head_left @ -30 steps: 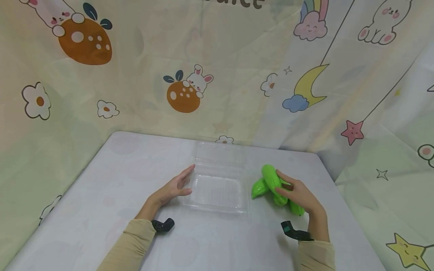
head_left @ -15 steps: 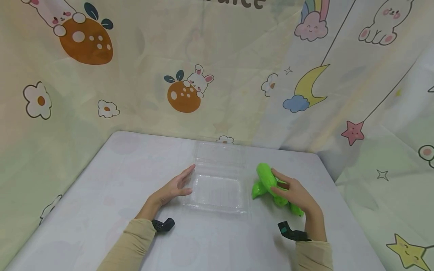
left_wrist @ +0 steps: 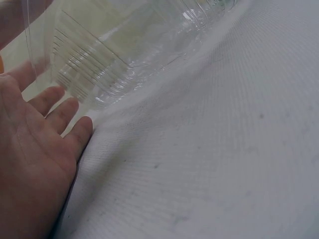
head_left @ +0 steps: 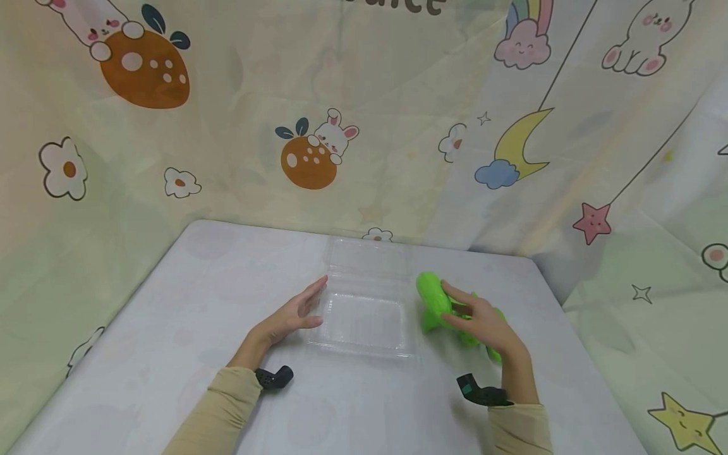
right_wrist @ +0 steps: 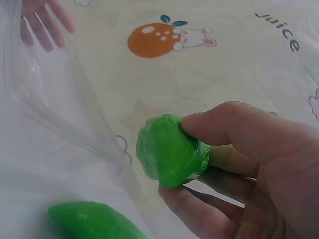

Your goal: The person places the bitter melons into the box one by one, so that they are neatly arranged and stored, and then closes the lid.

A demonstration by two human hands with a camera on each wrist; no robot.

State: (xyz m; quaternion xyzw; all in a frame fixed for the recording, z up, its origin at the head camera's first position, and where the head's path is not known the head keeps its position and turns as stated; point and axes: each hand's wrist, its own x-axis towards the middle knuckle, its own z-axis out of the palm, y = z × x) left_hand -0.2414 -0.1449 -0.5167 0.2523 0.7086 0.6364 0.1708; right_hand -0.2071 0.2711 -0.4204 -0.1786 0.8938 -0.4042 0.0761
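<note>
"What do you have in the right hand (head_left: 483,321)?"

"I have it grasping a green piece (head_left: 432,296), bright and glossy, a stubby, lumpy, elongated shape. From the right wrist I see digits pressed on opposite sides of it, with its blunt end facing away from me."

"And where exactly is that piece?"

"Raised over the other green pieces (head_left: 431,322), just to the right of the clear container (head_left: 365,322). In my head view its far end tips toward the container's right edge."

"How are the others lying?"

"In a loose cluster on the worktop (head_left: 239,272), partly hidden from me by the hand and the piece it holds, so I can't give you a sure count. My right wrist camera shows one of them low on the left, apart from the held one."

"Tell me about the left hand (head_left: 284,319)."

"Released, with its fingers extended and the thumb apart from them, at the left side of the container. I see some of the fingers through the clear plastic. Whether they touch it, I can't tell."

"And the container itself?"

"Unfolded, one half nearer the person and the other, the far half (head_left: 370,258), behind it. From the left wrist I make out ribbed walls."
</note>
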